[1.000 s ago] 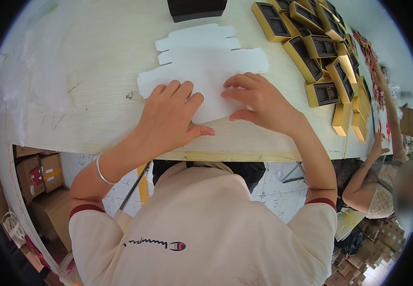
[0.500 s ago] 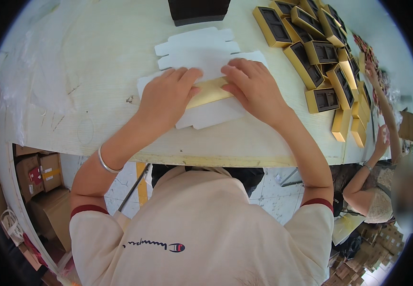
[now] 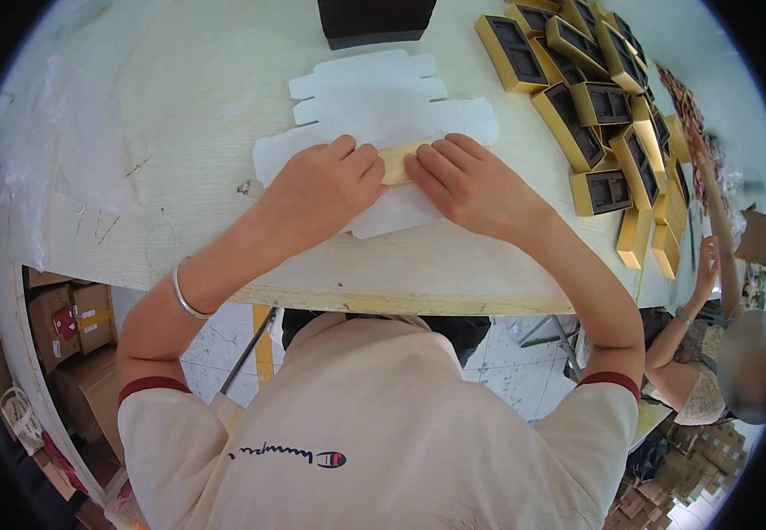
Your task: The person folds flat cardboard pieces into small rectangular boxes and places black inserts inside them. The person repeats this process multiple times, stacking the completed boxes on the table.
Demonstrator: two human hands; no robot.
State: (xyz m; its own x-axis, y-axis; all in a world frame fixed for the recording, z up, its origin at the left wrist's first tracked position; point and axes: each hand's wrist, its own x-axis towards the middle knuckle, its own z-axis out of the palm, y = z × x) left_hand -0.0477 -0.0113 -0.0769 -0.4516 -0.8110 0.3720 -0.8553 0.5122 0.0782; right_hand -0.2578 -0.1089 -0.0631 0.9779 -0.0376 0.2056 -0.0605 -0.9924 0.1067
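Note:
A white die-cut box blank (image 3: 370, 97) with tabs along its edges lies flat on the table in front of me. Across its near part runs a narrow gold panel (image 3: 398, 166); whether it is joined to the blank, I cannot tell. My left hand (image 3: 334, 187) closes with curled fingers on the left end of the panel. At its right end my right hand (image 3: 471, 184) grips too, thumb on the near side and fingers over the top. Both hands cover the panel's ends and part of the blank.
Gold boxes with black inserts (image 3: 604, 104) are heaped at the right. A black block-shaped object (image 3: 376, 22) stands at the far edge. Clear plastic film (image 3: 69, 132) lies at the left. Cartons (image 3: 91, 318) fill a shelf below. A co-worker's arm (image 3: 673, 340) shows at the right.
My hands have moved closer together along the gold panel, and their fingers have curled tighter on it. Less of the panel shows between them. The co-worker's hands have shifted.

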